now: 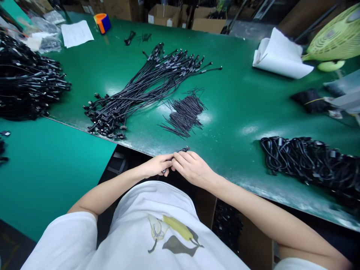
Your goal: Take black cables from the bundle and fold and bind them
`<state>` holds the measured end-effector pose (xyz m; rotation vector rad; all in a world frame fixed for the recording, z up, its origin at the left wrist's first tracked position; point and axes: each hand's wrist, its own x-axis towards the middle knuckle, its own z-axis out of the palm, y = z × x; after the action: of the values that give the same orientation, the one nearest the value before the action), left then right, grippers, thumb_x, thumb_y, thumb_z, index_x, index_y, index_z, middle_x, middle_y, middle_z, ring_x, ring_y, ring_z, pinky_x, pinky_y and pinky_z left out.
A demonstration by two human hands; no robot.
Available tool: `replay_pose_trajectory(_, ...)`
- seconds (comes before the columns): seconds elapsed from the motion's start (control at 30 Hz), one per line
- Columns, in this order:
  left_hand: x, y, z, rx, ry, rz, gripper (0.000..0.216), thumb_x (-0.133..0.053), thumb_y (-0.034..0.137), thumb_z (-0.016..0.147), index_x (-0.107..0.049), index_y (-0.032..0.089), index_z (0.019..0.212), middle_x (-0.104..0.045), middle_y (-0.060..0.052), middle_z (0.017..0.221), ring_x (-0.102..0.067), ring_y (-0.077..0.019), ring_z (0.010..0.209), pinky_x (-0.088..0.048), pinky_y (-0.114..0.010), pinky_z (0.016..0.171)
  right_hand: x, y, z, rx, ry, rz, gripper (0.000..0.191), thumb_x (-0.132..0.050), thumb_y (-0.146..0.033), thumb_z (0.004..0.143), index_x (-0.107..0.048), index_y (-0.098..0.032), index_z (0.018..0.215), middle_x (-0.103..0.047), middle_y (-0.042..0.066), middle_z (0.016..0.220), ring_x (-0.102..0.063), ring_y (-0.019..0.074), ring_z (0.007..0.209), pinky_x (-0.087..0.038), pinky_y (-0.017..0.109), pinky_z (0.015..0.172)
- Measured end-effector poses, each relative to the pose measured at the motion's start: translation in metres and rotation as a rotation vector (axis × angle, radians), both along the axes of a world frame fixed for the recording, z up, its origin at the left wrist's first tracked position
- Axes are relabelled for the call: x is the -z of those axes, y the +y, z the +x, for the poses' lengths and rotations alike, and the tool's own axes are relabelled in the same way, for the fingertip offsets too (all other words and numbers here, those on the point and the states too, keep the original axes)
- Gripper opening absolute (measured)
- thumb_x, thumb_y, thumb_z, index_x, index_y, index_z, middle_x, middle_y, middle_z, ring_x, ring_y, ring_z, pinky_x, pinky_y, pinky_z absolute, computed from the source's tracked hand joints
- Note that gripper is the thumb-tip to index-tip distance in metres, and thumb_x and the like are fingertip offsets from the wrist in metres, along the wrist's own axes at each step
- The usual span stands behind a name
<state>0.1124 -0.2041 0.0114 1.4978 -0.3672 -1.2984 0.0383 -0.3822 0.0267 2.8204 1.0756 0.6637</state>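
Observation:
Close to the front edge of the green table, my left hand [159, 165] and my right hand [192, 167] meet around a black cable [184, 149]. Both hands have their fingers closed on it. One end of the cable shows past my right fingers, and a metal connector peeks out below my left fingers; the middle is hidden. Just beyond my hands lies a pile of short black ties [187, 114]. A spread of loose black cables [140, 88] with connectors at both ends stretches out behind and to the left.
A row of coiled cables [312, 161] lies at the right. A large cable heap [28, 82] fills the far left. White papers [282, 54], a green fan [334, 35] and an orange-and-blue tape roll [102, 23] stand further back. Cardboard boxes [209, 24] line the far side.

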Motion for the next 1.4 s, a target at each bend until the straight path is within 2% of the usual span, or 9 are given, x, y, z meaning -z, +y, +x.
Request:
replay_pose_trajectory(0.23, 0.002, -0.001, 0.001, 0.018, -0.028, -0.046, 0.029, -0.048, 0.030, 0.091, -0.059, 0.015, 0.113, -0.057, -0.002, 0.089, -0.051, -0.0029, 0.052, -0.029, -0.015, 0.043, 0.004, 0.005, -0.002, 0.169, 0.116, 0.063, 0.022, -0.041, -0.014, 0.099, -0.060, -0.014, 0.089, -0.059, 0.010, 0.087, -0.046, 0.0210, 0.076, -0.032, 0.034, 0.069)
replay_pose_trajectory(0.4, 0.000, -0.003, -0.001, 0.029, -0.015, -0.035, 0.036, -0.048, 0.032, 0.091, -0.056, 0.016, 0.121, -0.057, -0.001, 0.089, -0.051, -0.0022, 0.051, -0.029, -0.015, 0.043, 0.011, 0.002, -0.007, 0.110, 0.280, 0.247, 0.029, -0.034, -0.010, 0.100, -0.054, -0.017, 0.080, -0.054, 0.005, 0.079, -0.045, 0.0177, 0.071, -0.035, 0.030, 0.067)
replay_pose_trajectory(0.53, -0.001, -0.002, -0.002, 0.040, -0.013, -0.046, 0.028, -0.052, 0.035, 0.088, -0.058, 0.014, 0.105, -0.057, 0.001, 0.080, -0.052, -0.0039, 0.052, -0.031, -0.017, 0.045, 0.014, 0.000, -0.008, 0.066, 0.296, 0.311, 0.030, -0.032, -0.012, 0.101, -0.053, -0.017, 0.081, -0.055, 0.005, 0.080, -0.047, 0.0169, 0.072, -0.038, 0.029, 0.069)
replay_pose_trajectory(0.73, 0.010, -0.007, -0.002, -0.109, 0.087, -0.001, 0.021, -0.060, 0.036, 0.079, -0.053, 0.016, 0.079, -0.052, 0.005, 0.064, -0.048, -0.0056, 0.047, -0.027, -0.018, 0.042, 0.016, 0.006, -0.009, 0.096, 0.078, -0.084, 0.024, -0.039, -0.008, 0.095, -0.061, -0.009, 0.102, -0.054, 0.007, 0.079, -0.047, 0.0201, 0.067, -0.036, 0.035, 0.060)
replay_pose_trajectory(1.0, 0.009, -0.017, -0.002, -0.118, 0.123, 0.013, 0.021, -0.058, 0.034, 0.076, -0.056, 0.016, 0.085, -0.049, 0.005, 0.060, -0.045, -0.0061, 0.049, -0.024, -0.019, 0.045, 0.009, 0.011, -0.002, 0.065, 0.045, -0.430, 0.024, -0.043, -0.004, 0.085, -0.065, -0.011, 0.079, -0.052, 0.008, 0.068, -0.047, 0.0209, 0.062, -0.030, 0.035, 0.055)
replay_pose_trajectory(1.07, 0.006, -0.015, -0.001, -0.101, 0.105, 0.011, 0.018, -0.057, 0.031, 0.077, -0.055, 0.015, 0.085, -0.052, 0.004, 0.067, -0.047, -0.0059, 0.051, -0.027, -0.020, 0.046, 0.009, 0.006, 0.005, 0.082, 0.239, -0.280, 0.022, -0.044, -0.005, 0.086, -0.064, -0.012, 0.080, -0.055, 0.009, 0.070, -0.049, 0.0206, 0.064, -0.031, 0.035, 0.058)
replay_pose_trajectory(1.23, 0.001, -0.015, -0.002, -0.157, -0.020, 0.014, 0.042, -0.045, 0.022, 0.084, -0.056, 0.014, 0.123, -0.055, -0.001, 0.086, -0.056, -0.0090, 0.062, -0.037, -0.022, 0.052, 0.015, -0.002, 0.020, 0.280, 0.735, 0.559, 0.018, -0.046, -0.012, 0.088, -0.055, -0.017, 0.073, -0.056, 0.005, 0.074, -0.048, 0.0167, 0.069, -0.033, 0.031, 0.068)
replay_pose_trajectory(1.33, 0.000, -0.020, -0.006, -0.260, -0.272, 0.020, 0.057, -0.042, 0.023, 0.090, -0.039, 0.019, 0.147, -0.060, -0.009, 0.109, -0.061, -0.0168, 0.095, -0.050, -0.031, 0.081, 0.018, 0.001, 0.024, 0.405, 0.754, 0.874, 0.027, -0.040, -0.024, 0.094, -0.047, -0.018, 0.069, -0.051, 0.002, 0.071, -0.045, 0.0149, 0.070, -0.033, 0.029, 0.070)
replay_pose_trajectory(1.4, -0.002, -0.023, -0.005, -0.297, -0.477, -0.046, 0.051, -0.043, 0.030, 0.094, -0.046, 0.019, 0.143, -0.057, -0.012, 0.125, -0.053, -0.0212, 0.120, -0.042, -0.037, 0.106, 0.019, 0.006, 0.024, 0.450, 0.789, 1.069, 0.032, -0.038, -0.035, 0.095, -0.044, -0.019, 0.068, -0.048, 0.001, 0.070, -0.044, 0.0135, 0.068, -0.034, 0.027, 0.068)
